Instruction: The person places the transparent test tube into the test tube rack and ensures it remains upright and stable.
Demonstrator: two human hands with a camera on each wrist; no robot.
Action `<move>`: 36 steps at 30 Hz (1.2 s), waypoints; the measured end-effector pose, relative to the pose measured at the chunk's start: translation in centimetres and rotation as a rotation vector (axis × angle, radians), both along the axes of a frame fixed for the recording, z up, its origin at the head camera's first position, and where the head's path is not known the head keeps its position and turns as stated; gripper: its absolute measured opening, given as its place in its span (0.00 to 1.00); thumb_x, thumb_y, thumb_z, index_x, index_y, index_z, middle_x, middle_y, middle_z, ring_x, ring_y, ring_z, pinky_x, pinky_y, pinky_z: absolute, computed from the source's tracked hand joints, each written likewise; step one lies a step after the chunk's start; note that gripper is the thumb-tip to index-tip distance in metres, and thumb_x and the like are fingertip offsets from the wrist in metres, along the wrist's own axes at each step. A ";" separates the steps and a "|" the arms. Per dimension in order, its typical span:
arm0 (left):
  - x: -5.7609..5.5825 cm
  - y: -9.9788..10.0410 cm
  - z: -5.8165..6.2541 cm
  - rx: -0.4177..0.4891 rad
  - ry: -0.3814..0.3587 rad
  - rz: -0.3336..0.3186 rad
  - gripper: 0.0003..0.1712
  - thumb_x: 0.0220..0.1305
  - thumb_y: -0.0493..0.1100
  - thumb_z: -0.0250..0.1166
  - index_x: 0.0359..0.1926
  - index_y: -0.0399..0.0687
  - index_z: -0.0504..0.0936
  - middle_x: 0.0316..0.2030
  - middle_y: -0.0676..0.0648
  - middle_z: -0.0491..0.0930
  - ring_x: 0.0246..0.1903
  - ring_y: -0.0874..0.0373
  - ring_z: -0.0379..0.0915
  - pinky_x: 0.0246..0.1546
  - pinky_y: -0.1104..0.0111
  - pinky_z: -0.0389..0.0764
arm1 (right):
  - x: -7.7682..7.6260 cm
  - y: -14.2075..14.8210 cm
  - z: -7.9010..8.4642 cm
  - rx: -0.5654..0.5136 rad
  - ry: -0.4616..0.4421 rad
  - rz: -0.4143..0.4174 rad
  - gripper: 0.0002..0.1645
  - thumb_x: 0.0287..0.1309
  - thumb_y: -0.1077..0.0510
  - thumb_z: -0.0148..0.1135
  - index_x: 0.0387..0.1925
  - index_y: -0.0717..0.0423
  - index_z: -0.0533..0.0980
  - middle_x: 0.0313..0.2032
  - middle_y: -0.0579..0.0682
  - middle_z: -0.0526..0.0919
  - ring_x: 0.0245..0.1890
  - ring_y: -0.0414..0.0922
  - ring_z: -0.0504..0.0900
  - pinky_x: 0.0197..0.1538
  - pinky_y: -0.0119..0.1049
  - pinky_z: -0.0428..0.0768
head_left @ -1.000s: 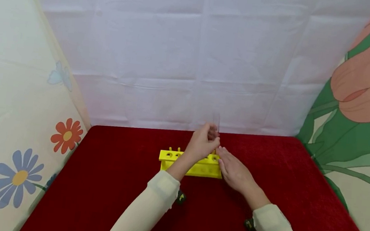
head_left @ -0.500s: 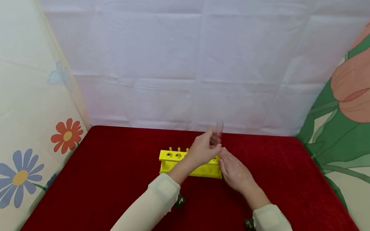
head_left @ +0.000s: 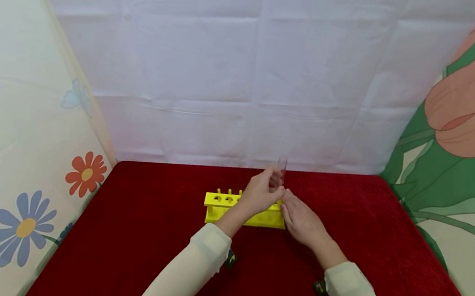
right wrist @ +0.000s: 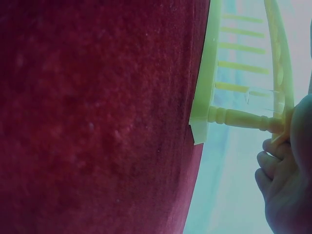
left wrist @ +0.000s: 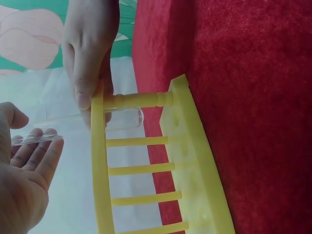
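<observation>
Red velvet-covered table (head_left: 144, 235) under white sheet backdrop (head_left: 246, 71), floral cloths at both sides.
Left hand (head_left: 261, 192) pinches clear glass test tube (head_left: 281, 167); right hand (head_left: 300, 218) grips yellow plastic rack (head_left: 219, 207).

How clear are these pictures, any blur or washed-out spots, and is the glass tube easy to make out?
Head view: even light, sharp, but the glass tube nearly vanishes against the white backdrop. Left wrist view: the tube shows best, passing through the yellow rack; the left hand is close and soft. Right wrist view: red cloth blurred, background overexposed, tube faint.
</observation>
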State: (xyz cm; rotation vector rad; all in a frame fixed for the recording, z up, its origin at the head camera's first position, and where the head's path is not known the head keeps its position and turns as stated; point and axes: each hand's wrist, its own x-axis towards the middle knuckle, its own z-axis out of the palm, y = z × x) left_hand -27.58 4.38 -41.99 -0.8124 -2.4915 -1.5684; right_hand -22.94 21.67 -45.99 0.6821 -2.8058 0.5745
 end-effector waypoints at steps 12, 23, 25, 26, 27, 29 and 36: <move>-0.2 0.0 -0.6 -0.009 0.035 -0.015 0.15 0.68 0.39 0.65 0.54 0.44 0.75 0.43 0.51 0.81 0.42 0.65 0.77 0.43 0.77 0.80 | 0.1 -0.1 0.0 -0.007 0.022 0.001 0.28 0.78 0.59 0.44 0.71 0.70 0.63 0.70 0.68 0.67 0.72 0.63 0.64 0.72 0.58 0.63; 0.1 0.1 -0.9 -0.052 0.065 -0.018 0.17 0.68 0.40 0.65 0.55 0.44 0.75 0.44 0.51 0.81 0.41 0.66 0.76 0.43 0.78 0.79 | 0.0 0.0 -0.1 0.010 0.006 -0.013 0.29 0.77 0.59 0.45 0.71 0.72 0.62 0.70 0.70 0.65 0.72 0.63 0.64 0.72 0.58 0.63; 0.1 0.0 -0.9 -0.056 0.076 -0.018 0.16 0.68 0.40 0.65 0.54 0.45 0.75 0.43 0.51 0.81 0.41 0.66 0.76 0.43 0.78 0.79 | 0.1 0.0 0.0 0.013 0.000 -0.015 0.29 0.77 0.59 0.45 0.71 0.72 0.62 0.70 0.69 0.65 0.72 0.63 0.64 0.72 0.57 0.63; 0.1 0.0 -0.9 -0.058 0.080 -0.018 0.16 0.68 0.40 0.65 0.54 0.45 0.75 0.43 0.51 0.81 0.41 0.65 0.76 0.43 0.78 0.79 | 0.1 0.0 0.0 0.012 0.000 -0.015 0.29 0.77 0.59 0.45 0.71 0.72 0.62 0.70 0.69 0.65 0.72 0.63 0.64 0.72 0.57 0.63; 0.1 0.0 -0.9 -0.058 0.081 -0.019 0.16 0.68 0.40 0.65 0.54 0.45 0.75 0.43 0.51 0.81 0.40 0.65 0.76 0.43 0.77 0.79 | 0.1 0.0 0.0 0.014 0.005 -0.014 0.29 0.77 0.59 0.45 0.71 0.72 0.62 0.70 0.70 0.66 0.72 0.63 0.64 0.72 0.58 0.63; 0.2 0.0 -0.9 -0.062 0.081 -0.018 0.15 0.68 0.41 0.65 0.54 0.45 0.75 0.43 0.51 0.81 0.40 0.65 0.76 0.44 0.77 0.80 | 0.2 0.0 0.0 0.012 0.010 -0.014 0.29 0.77 0.59 0.45 0.71 0.72 0.63 0.70 0.70 0.66 0.71 0.64 0.64 0.71 0.58 0.64; 0.1 0.1 -1.3 -0.089 0.092 -0.006 0.15 0.68 0.42 0.65 0.53 0.46 0.76 0.43 0.51 0.82 0.41 0.65 0.77 0.45 0.77 0.80 | 0.2 0.0 0.1 0.004 0.015 -0.011 0.28 0.77 0.60 0.45 0.70 0.72 0.63 0.69 0.71 0.66 0.71 0.64 0.65 0.71 0.58 0.65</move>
